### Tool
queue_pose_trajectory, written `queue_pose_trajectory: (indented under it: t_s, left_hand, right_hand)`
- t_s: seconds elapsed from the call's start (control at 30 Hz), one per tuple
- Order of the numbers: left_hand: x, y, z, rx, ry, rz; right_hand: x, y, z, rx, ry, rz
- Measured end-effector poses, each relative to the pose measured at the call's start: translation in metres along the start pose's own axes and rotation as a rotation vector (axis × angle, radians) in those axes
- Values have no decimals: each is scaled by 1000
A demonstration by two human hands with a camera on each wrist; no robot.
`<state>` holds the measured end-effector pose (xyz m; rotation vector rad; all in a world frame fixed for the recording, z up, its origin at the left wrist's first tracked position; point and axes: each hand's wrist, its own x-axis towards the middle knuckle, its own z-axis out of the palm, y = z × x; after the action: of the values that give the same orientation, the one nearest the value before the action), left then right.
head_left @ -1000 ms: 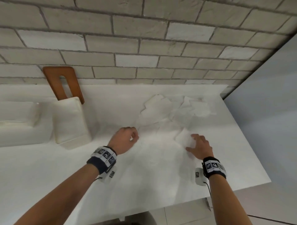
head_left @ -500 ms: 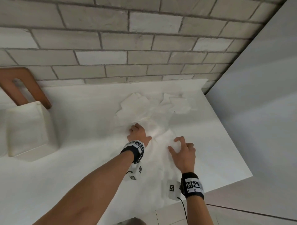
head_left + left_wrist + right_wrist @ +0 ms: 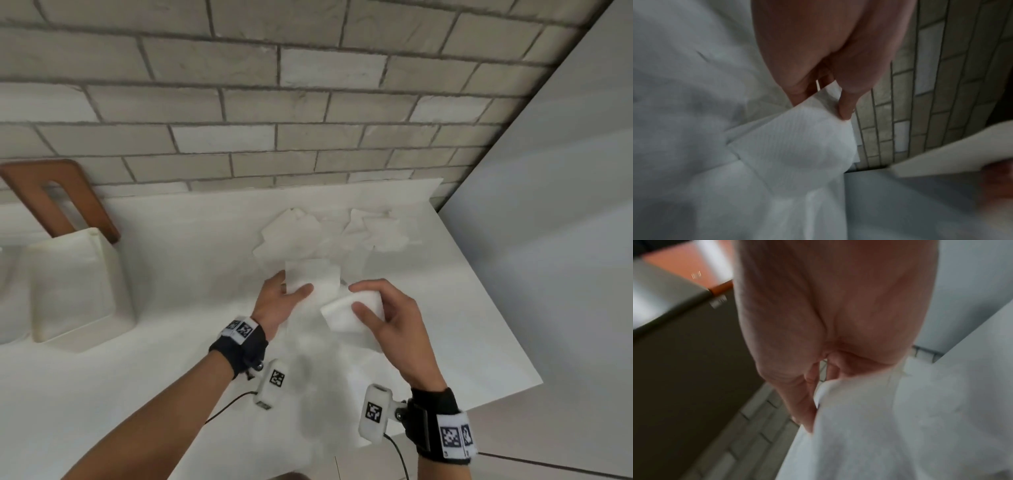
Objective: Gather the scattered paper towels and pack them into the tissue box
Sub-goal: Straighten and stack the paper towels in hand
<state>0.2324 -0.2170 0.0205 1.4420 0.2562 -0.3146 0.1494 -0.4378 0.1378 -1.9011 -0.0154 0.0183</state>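
1. We hold one paper towel in each of our hands, lifted just above the worktop (image 3: 479,325). The left hand (image 3: 277,301) pinches a folded towel (image 3: 310,275) between thumb and fingers; the right hand (image 3: 387,318) curls round a second towel (image 3: 349,313), thumb on top.
2. The two held towels sit side by side, nearly touching, so stacking them looks like the next move.
3. The remaining loose towels (image 3: 301,236) lie straight ahead, towards the brick wall (image 3: 308,102), strewn left to right; both hands are about equally near.
4. The tissue box (image 3: 73,284) stands well apart to our left, so the left hand is nearer it.
5. Half a second ago both hands pressed flat on towels lying on the worktop; now both towels are raised and gripped.
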Motion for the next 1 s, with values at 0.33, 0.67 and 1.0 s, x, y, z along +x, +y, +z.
queue_pose_trajectory:
  t_s: [0.33, 0.67, 1.0]
  left_hand:
    - [-103, 80, -97, -158, -92, 13]
    - [-159, 120, -190, -418, 68, 70]
    - [-173, 119, -269, -234, 310, 305]
  right_hand:
    - [-11, -90, 111, 307, -98, -84]
    - [-18, -100, 239, 55, -112, -176]
    - [-9, -143, 305, 178, 199, -2]
